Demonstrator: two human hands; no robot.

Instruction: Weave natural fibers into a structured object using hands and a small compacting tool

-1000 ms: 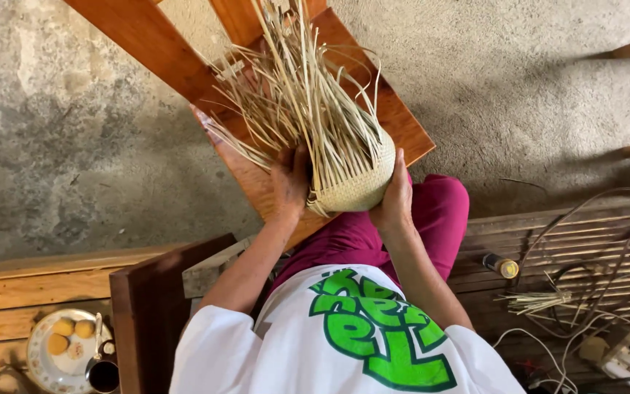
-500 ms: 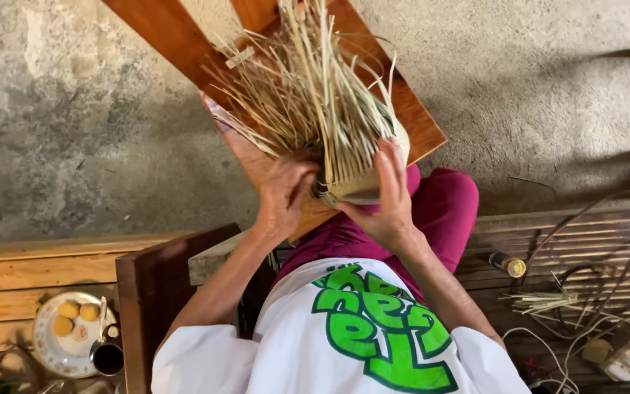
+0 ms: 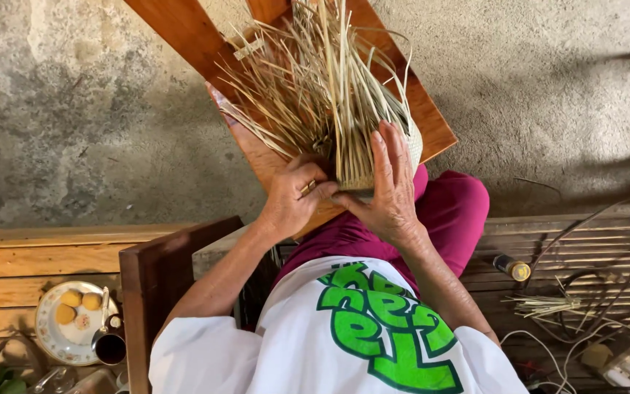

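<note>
Single head cam, looking almost straight down from above the person's own lap. Close range: hands (image 3: 344, 193) and half-woven basket (image 3: 373, 146) fill centre frame, concrete floor (image 3: 74, 109) beyond.

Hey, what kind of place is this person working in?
Probably a home porch or an informal craft workspace, not a factory. The left hand and right hand work a half-woven straw basket on a wooden board over a bare concrete floor, with a plate of small cakes nearby.
</note>
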